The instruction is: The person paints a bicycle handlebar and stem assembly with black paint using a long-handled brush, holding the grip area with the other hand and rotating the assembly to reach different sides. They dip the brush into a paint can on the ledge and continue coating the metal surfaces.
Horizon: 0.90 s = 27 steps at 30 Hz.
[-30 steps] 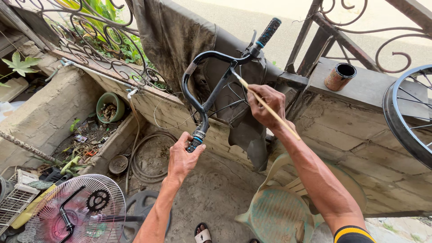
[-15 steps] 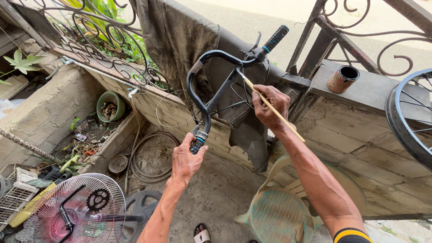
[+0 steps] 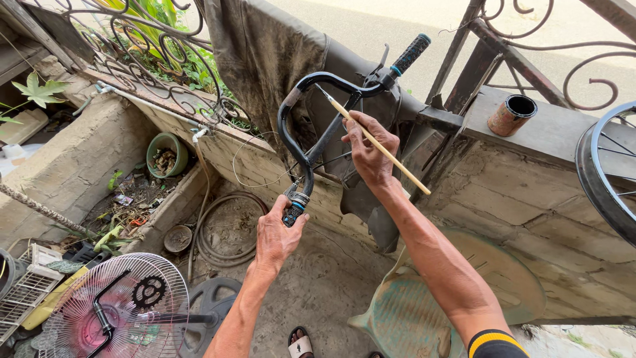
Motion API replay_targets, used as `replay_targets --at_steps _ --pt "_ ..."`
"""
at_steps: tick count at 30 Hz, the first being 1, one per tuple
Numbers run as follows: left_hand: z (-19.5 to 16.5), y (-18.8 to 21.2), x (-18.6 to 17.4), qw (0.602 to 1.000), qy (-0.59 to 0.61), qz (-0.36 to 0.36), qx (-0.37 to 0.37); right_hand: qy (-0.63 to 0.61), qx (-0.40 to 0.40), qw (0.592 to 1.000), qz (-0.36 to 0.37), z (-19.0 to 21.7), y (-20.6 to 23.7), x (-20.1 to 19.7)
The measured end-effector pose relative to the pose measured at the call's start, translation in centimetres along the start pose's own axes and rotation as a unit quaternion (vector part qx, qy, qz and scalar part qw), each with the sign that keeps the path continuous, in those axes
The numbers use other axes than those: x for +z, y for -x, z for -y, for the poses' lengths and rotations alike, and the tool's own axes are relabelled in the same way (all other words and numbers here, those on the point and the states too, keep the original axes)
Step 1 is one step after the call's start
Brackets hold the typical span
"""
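The left hand (image 3: 277, 237) grips the lower end of the rigid black curved metal bicycle handlebar (image 3: 301, 126) held against the grimy wall, probably best taken by its rubber grips, while the right hand (image 3: 368, 149) pinches a thin wooden-handled brush (image 3: 374, 142).

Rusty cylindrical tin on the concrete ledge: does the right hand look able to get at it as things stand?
Probably not at once. The right hand is occupied gripping a thin wooden-handled brush against the black curved bicycle handlebar. The rusty cylindrical tin stands uncovered on the ledge, nothing blocking it on the near side.
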<state>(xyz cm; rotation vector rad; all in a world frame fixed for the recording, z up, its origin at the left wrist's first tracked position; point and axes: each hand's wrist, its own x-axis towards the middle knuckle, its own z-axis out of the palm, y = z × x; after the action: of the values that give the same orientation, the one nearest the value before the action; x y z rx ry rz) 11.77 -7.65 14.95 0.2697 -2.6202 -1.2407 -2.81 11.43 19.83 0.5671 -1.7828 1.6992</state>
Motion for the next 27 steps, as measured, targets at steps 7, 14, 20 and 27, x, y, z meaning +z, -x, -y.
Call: replay_targets --at_steps 7,14,20,27 --pt "-0.9 1.0 1.8 1.0 -0.006 0.008 -0.013 -0.028 0.006 1.0 -0.003 -0.9 2.0 0.4" --pt "-1.0 1.1 5.7 1.0 0.0 0.009 -0.008 -0.034 0.004 0.999 0.021 -3.2 2.7 -2.9" --pt "-1.3 0.3 8.9 1.0 0.014 0.003 -0.007 -0.032 0.014 0.999 0.021 -3.8 2.7 -7.2" --pt "-2.3 -2.2 14.1 1.0 0.005 -0.007 -0.002 0.045 -0.075 0.995 -0.046 -5.8 -2.4 -22.2"
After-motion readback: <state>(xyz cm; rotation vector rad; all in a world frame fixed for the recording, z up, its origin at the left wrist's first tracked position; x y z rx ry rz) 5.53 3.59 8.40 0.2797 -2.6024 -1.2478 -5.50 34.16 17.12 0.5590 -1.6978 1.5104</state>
